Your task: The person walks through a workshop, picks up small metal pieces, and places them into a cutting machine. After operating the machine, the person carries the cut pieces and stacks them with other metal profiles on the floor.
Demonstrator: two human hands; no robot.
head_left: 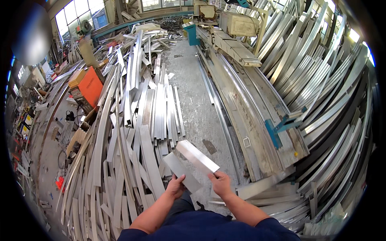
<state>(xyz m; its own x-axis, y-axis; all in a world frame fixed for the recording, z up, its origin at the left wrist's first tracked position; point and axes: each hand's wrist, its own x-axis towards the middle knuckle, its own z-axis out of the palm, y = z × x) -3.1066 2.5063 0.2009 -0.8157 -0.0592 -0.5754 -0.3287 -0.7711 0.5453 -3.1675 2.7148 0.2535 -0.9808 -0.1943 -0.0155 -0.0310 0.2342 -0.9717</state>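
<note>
My left hand (pixel 176 186) is closed round the edge of a flat grey metal piece (pixel 181 172), which slants from upper left to lower right. In my right hand (pixel 220 182) is the near end of a short silver metal profile (pixel 197 156), box-like and brighter, pointing away to the upper left. The two pieces lie nearly parallel in front of me, close together, held above the floor. Part of my left fingers is hidden behind the grey piece. Whether the two pieces touch cannot be made out.
A large heap of metal offcuts (pixel 136 100) spreads over the floor on the left, beside an orange box-shaped machine (pixel 91 89). Along the right runs a long metal bench (pixel 241 104) with a blue bracket (pixel 273 132). Long profiles (pixel 309 60) lean beyond it.
</note>
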